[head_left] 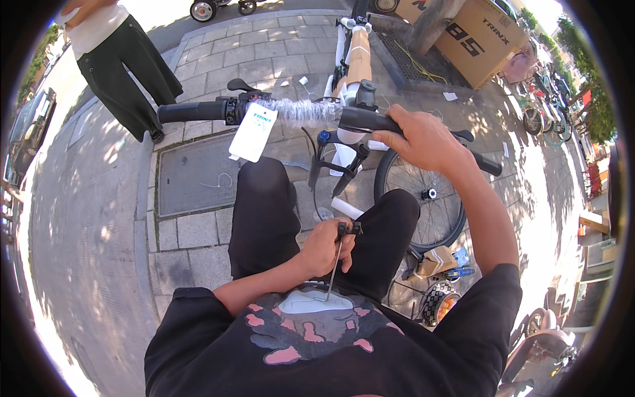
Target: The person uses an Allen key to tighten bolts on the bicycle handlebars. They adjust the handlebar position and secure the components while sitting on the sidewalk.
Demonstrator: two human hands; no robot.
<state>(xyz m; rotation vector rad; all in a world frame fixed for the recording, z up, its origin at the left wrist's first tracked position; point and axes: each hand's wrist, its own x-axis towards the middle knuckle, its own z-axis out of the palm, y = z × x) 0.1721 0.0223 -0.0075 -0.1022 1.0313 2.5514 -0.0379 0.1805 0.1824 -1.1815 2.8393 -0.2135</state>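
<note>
In front of me a bicycle handlebar [284, 112] lies crosswise, partly wrapped in clear plastic, with a white hang tag [253, 132] at its left side. My right hand [426, 139] is closed round the black right half of the bar. Low between my knees, my left hand [325, 250] is closed on a silver hex key [335, 271], its bent end towards my shirt. A small black part [349, 228] shows at the top of that hand; its exact kind is unclear. Beyond the bar stretches the bike frame [360, 56], partly in brown wrapping. The fork [319, 155] hangs below the bar.
A loose wheel [423, 192] rests right of my knee. Near it are a cardboard piece [435, 261] and a knobbly tyre [440, 301]. A large carton [473, 43] stands by a tree trunk [433, 26]. A person in dark trousers [126, 66] stands far left. White scraps litter the paving.
</note>
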